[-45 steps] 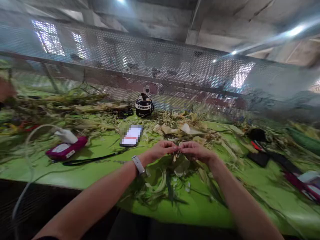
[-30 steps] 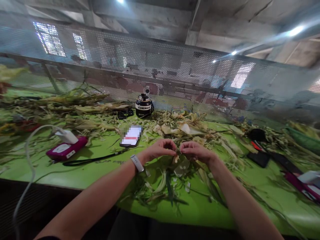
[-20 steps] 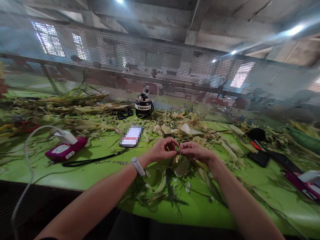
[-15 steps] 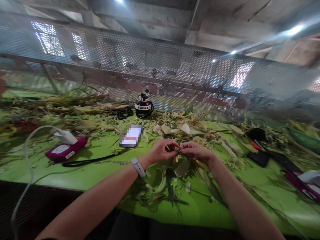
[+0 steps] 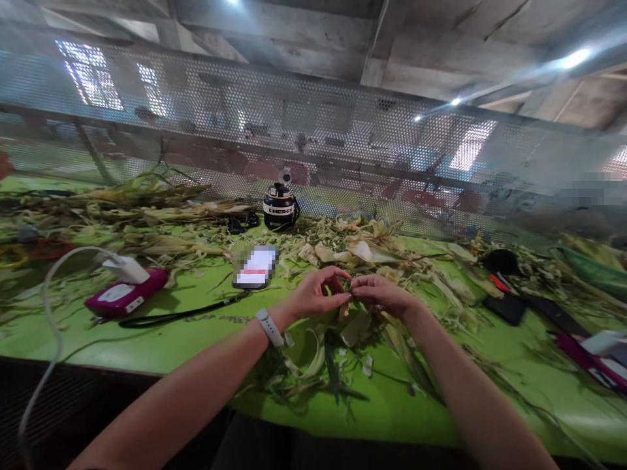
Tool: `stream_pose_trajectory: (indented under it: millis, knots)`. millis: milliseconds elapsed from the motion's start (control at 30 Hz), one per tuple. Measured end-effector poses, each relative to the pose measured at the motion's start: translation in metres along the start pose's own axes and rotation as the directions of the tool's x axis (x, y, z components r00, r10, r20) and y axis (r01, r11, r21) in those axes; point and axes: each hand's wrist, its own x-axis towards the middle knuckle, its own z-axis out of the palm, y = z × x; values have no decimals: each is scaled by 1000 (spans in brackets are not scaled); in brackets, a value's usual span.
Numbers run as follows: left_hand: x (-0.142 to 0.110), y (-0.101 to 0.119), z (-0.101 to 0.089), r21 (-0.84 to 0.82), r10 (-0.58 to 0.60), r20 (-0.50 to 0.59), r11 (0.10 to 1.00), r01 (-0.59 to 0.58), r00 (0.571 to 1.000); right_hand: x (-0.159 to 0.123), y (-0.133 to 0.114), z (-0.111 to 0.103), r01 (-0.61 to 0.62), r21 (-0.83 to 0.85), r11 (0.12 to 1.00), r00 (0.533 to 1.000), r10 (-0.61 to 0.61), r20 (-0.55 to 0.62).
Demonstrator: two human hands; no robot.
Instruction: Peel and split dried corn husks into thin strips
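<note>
My left hand [image 5: 318, 294], with a pale band [image 5: 269, 328] on its wrist, curls thumb and index finger into a ring. My right hand [image 5: 382, 294] pinches with its fingertips close against those of the left. Between the fingertips is a small dried plant piece [image 5: 345, 311], pale and partly hidden by the fingers. Under both hands lie loose leaves and husk-like strips [image 5: 313, 359] on the green tabletop. Just beyond them is a heap of pale dry husks [image 5: 362, 251].
A phone [image 5: 255, 266] with a black strap lies left of my hands. Behind it stands a black bottle marked ENERGY [image 5: 279, 209]. A purple power strip [image 5: 126, 294] with a white plug and cable is at left. Dark objects [image 5: 507, 307] lie right. A perforated metal screen [image 5: 313, 137] borders the back.
My fingertips were together, parted slightly, then came back together around the small piece. Both hands have stayed in nearly the same place. The view has shifted slightly.
</note>
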Motion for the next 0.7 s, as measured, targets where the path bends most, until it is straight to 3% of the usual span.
stream_pose_trajectory:
  millis: [333,567,700]
  knots:
    - [4,-5,2,-197,-82,1,977,81,997,0,-1,2,56,-155,986,998,-54,14]
    - [3,-4,1,-220,-97,9,971,97,995,-3,-5,4,47,-204,978,999,-49,-6]
    - [3,-4,2,-238,-102,6,966,101,995,0,-3,7,134,-257,957,989,-145,-26]
